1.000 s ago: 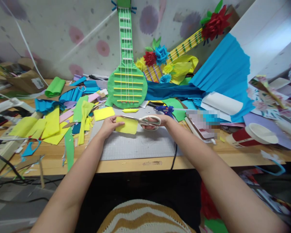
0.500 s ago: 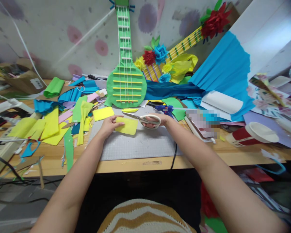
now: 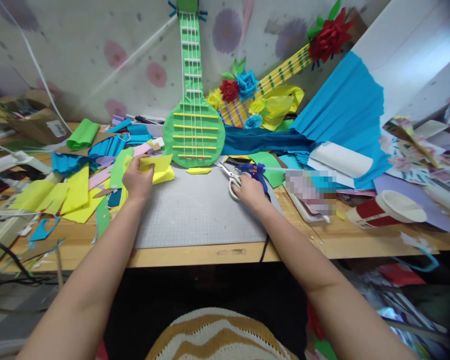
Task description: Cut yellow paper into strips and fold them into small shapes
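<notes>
My left hand [image 3: 137,177] is closed on a yellow paper piece [image 3: 158,163] at the far left corner of the grey cutting mat [image 3: 198,210], just above another yellow sheet [image 3: 165,175] lying there. My right hand [image 3: 249,191] rests on the mat's right side with its fingers in the white handles of the scissors [image 3: 230,180], whose blades point up and left and touch the mat. A blue glue gun [image 3: 257,170] lies right behind that hand. A small yellow offcut [image 3: 198,170] sits near the mat's far edge.
A green paper guitar [image 3: 193,127] leans on the wall behind the mat, beside a yellow guitar with paper flowers [image 3: 247,90]. Coloured paper scraps [image 3: 78,187] cover the left of the wooden table [image 3: 195,252]. Blue pleated paper [image 3: 341,115], a white roll and a red paper cup [image 3: 382,210] lie right.
My left hand carried the yellow piece from the mat's centre to the far left. My right hand swung the scissors away to the right and lowered them onto the mat.
</notes>
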The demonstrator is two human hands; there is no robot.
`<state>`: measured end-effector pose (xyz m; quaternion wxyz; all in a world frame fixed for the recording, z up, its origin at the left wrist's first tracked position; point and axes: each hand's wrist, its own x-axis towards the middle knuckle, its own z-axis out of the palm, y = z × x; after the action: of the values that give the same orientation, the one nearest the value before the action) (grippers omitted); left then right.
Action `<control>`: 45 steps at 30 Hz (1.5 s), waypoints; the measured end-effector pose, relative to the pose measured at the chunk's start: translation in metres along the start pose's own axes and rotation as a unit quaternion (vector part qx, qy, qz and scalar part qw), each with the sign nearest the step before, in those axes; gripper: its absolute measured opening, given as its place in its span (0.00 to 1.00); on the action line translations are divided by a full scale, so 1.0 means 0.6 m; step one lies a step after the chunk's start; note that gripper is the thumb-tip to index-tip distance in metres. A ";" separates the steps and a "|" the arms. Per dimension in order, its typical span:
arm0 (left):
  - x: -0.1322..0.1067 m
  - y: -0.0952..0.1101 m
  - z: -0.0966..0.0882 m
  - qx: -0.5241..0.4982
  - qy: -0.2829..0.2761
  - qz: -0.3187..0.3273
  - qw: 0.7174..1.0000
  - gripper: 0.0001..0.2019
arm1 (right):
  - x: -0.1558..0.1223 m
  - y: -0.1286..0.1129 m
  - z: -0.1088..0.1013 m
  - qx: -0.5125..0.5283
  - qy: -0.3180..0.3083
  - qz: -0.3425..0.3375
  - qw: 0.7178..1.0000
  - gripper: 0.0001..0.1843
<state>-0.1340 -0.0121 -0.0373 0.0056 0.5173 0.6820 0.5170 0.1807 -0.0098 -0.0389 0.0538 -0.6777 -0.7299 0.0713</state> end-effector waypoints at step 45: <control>-0.031 0.045 0.040 0.100 -0.104 0.256 0.956 0.11 | 0.004 -0.016 0.005 -0.041 0.082 -0.042 0.995 0.17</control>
<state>-0.0934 -0.0109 -0.0390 -0.1081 0.7235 0.5704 0.3735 0.1704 -0.0084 -0.0404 0.0886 -0.6517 -0.7531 -0.0171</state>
